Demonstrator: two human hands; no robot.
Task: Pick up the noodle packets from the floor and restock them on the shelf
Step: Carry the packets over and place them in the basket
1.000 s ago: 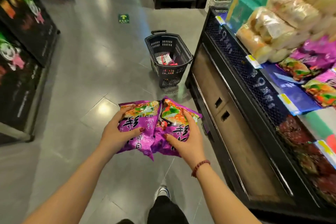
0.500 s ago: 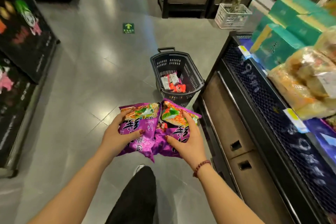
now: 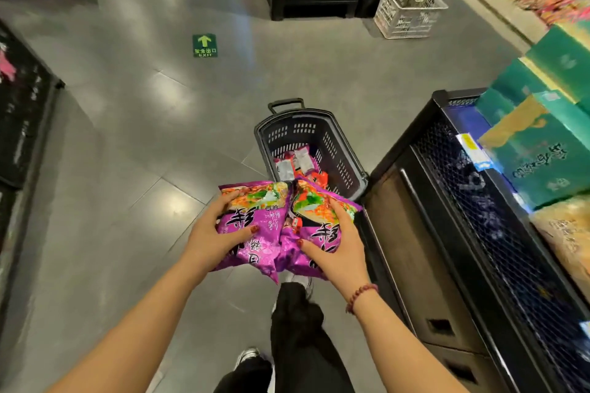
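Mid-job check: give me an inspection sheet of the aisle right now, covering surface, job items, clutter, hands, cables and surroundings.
Surface: glossy grey tiled floor, with a green exit sticker.
Job's things: left purple packet and right purple packet, held side by side above the floor, not yet on the shelf.
Clutter: dark basket on the floor beside the shelf, small packets inside; white crate further off.
Grippers: left hand grips the left purple packet; right hand grips the right purple packet.
Cables: nothing seen.
Surroundings: teal boxes on the shelf at right; dark display stand at left.
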